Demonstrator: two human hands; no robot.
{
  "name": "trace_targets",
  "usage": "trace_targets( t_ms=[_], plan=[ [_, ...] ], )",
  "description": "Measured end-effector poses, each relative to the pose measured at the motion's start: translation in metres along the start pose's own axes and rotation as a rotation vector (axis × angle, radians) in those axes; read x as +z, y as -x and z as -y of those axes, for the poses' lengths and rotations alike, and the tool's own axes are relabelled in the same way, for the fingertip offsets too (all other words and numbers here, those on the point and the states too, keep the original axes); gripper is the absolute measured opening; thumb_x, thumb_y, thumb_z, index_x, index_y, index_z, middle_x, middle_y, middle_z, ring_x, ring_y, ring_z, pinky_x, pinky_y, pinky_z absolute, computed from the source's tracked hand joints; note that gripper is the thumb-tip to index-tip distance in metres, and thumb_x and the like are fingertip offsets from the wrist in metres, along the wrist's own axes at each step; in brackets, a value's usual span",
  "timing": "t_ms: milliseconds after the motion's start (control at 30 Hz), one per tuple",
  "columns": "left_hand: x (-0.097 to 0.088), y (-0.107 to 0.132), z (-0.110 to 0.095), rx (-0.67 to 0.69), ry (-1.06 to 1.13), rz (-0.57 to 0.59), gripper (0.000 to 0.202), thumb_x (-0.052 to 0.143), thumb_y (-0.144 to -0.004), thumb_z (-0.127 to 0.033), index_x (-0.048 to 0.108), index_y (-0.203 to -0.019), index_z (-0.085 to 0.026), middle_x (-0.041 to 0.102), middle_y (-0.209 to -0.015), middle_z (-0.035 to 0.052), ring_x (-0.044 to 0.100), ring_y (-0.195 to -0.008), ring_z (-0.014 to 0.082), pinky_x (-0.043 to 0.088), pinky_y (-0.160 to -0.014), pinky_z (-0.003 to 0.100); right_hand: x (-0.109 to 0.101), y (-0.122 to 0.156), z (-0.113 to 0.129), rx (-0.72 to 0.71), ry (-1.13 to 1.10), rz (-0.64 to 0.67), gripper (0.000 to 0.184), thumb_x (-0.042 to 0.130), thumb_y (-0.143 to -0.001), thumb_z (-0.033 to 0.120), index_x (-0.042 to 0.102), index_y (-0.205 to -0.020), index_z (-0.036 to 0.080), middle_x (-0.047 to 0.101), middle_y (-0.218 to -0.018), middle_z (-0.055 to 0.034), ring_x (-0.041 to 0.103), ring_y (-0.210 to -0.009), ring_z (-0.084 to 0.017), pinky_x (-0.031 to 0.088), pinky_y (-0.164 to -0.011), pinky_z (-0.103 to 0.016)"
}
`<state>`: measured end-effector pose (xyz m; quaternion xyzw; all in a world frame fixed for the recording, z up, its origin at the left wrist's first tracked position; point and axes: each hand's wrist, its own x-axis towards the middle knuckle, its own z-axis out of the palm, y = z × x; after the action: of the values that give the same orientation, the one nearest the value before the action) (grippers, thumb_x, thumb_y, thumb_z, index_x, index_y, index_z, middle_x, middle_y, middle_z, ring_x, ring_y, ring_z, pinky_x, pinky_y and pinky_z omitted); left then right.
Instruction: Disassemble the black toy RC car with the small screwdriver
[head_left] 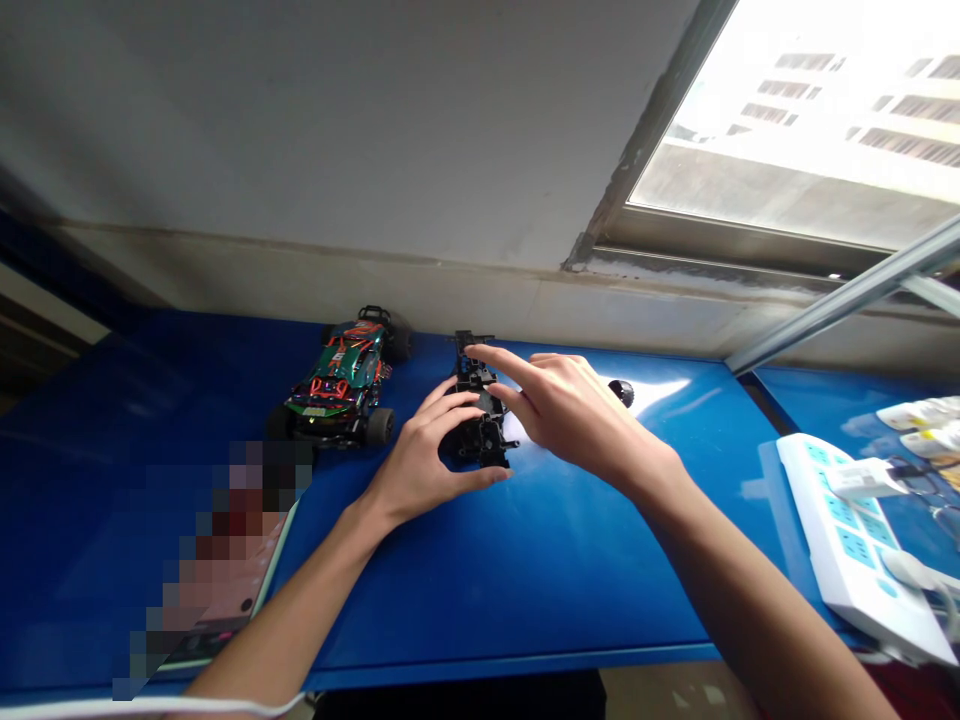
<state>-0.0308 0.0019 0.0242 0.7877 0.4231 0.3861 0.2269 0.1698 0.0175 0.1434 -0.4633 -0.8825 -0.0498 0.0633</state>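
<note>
A black model-car chassis (477, 412) lies on the blue table (525, 560), lengthwise toward the wall. My left hand (431, 450) cups its near end, fingers and thumb curled around it. My right hand (564, 405) hovers over the chassis from the right, fingers stretched out, the index finger pointing to its far end. A small black wheel (622, 392) lies just right of that hand. A finished model car with a green and red body (343, 383) stands to the left of the chassis.
A white power strip (847, 545) with plugged-in chargers and cables lies at the right. A flat device, partly blurred out (225, 560), sits at the near left. A grey wall and a window sill run behind the table.
</note>
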Motion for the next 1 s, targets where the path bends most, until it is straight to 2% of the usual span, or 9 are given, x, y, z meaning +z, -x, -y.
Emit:
trace_targets(
  t_ms=[67, 167, 267, 467, 567, 667, 767, 867, 1000],
  plan=[
    [0.0, -0.0002, -0.0001, -0.001, -0.002, 0.004, 0.063, 0.091, -0.073, -0.057, 0.075, -0.121, -0.018, 0.071, -0.14, 0.0154, 0.043, -0.153, 0.0455, 0.044, -0.122, 0.067, -0.0012, 0.0014, 0.0001, -0.035, -0.031, -0.025, 0.054, 0.054, -0.108, 0.028, 0.044, -0.161, 0.028, 0.078, -0.094, -0.0054, 0.07, -0.083, -0.022, 0.032, -0.065, -0.029],
    [0.0006, -0.0001, 0.0008, 0.005, 0.005, -0.006, 0.063, 0.091, -0.073, -0.056, 0.075, -0.12, -0.018, 0.07, -0.14, 0.0156, 0.044, -0.152, 0.0453, 0.044, -0.122, 0.066, -0.0007, 0.0013, 0.0015, 0.046, 0.041, -0.015, 0.037, 0.047, -0.11, 0.037, 0.066, -0.139, 0.025, 0.079, -0.088, -0.0079, 0.071, -0.079, -0.023, 0.027, -0.061, -0.031],
    [0.001, 0.0004, 0.0016, 0.01, 0.013, -0.017, 0.064, 0.092, -0.072, -0.056, 0.074, -0.121, -0.018, 0.07, -0.14, 0.0161, 0.046, -0.151, 0.0451, 0.045, -0.121, 0.066, 0.0031, -0.0017, 0.0016, 0.144, 0.108, 0.013, 0.044, 0.039, -0.112, 0.048, 0.077, -0.119, 0.027, 0.076, -0.073, -0.007, 0.069, -0.066, -0.023, 0.022, -0.059, -0.032],
    [0.0002, -0.0002, 0.0005, 0.009, 0.004, -0.011, 0.063, 0.092, -0.073, -0.054, 0.075, -0.12, -0.017, 0.071, -0.14, 0.0162, 0.044, -0.152, 0.0457, 0.044, -0.121, 0.067, 0.0018, -0.0015, 0.0019, 0.008, -0.038, -0.044, 0.054, 0.05, -0.107, 0.026, 0.043, -0.161, 0.028, 0.079, -0.092, -0.0045, 0.071, -0.081, -0.021, 0.031, -0.063, -0.03],
    [0.0004, -0.0005, 0.0006, 0.015, 0.014, -0.017, 0.063, 0.093, -0.072, -0.054, 0.075, -0.12, -0.017, 0.071, -0.139, 0.0164, 0.046, -0.151, 0.0456, 0.045, -0.121, 0.067, 0.0006, -0.0023, 0.0042, 0.092, 0.046, -0.028, 0.036, 0.045, -0.11, 0.037, 0.07, -0.134, 0.025, 0.078, -0.082, -0.0071, 0.071, -0.073, -0.023, 0.026, -0.059, -0.032],
    [0.001, 0.0, 0.0013, 0.021, 0.023, -0.019, 0.064, 0.093, -0.072, -0.054, 0.074, -0.12, -0.017, 0.072, -0.138, 0.0163, 0.047, -0.15, 0.0448, 0.044, -0.122, 0.065, 0.0025, -0.0057, 0.0032, 0.149, 0.115, 0.015, 0.052, 0.039, -0.112, 0.048, 0.08, -0.093, 0.023, 0.075, -0.07, -0.0087, 0.069, -0.064, -0.022, 0.023, -0.058, -0.033],
    [0.0011, 0.0008, 0.0017, 0.016, 0.011, -0.015, 0.065, 0.093, -0.072, -0.055, 0.074, -0.121, -0.017, 0.071, -0.139, 0.0163, 0.046, -0.151, 0.0451, 0.044, -0.122, 0.066, 0.0022, -0.0065, -0.0004, 0.054, 0.044, 0.024, 0.036, 0.045, -0.111, 0.037, 0.078, -0.119, 0.025, 0.078, -0.077, -0.0066, 0.071, -0.069, -0.021, 0.029, -0.061, -0.032],
    [0.0008, 0.0011, 0.0017, 0.013, 0.0, -0.007, 0.065, 0.092, -0.073, -0.056, 0.074, -0.121, -0.017, 0.071, -0.14, 0.0162, 0.044, -0.152, 0.0452, 0.044, -0.122, 0.067, -0.0021, -0.0038, -0.0015, -0.004, -0.024, 0.001, 0.05, 0.053, -0.108, 0.029, 0.048, -0.158, 0.028, 0.08, -0.094, -0.0058, 0.072, -0.082, -0.021, 0.034, -0.066, -0.029],
    [0.0009, 0.0005, 0.0019, 0.021, 0.017, -0.018, 0.066, 0.092, -0.072, -0.056, 0.074, -0.121, -0.016, 0.071, -0.139, 0.0169, 0.047, -0.151, 0.0443, 0.044, -0.122, 0.065, -0.0043, -0.0033, 0.0019, 0.1, 0.057, 0.025, 0.039, 0.046, -0.11, 0.045, 0.072, -0.13, 0.025, 0.079, -0.085, -0.0083, 0.073, -0.076, -0.024, 0.029, -0.06, -0.031]
  ],
)
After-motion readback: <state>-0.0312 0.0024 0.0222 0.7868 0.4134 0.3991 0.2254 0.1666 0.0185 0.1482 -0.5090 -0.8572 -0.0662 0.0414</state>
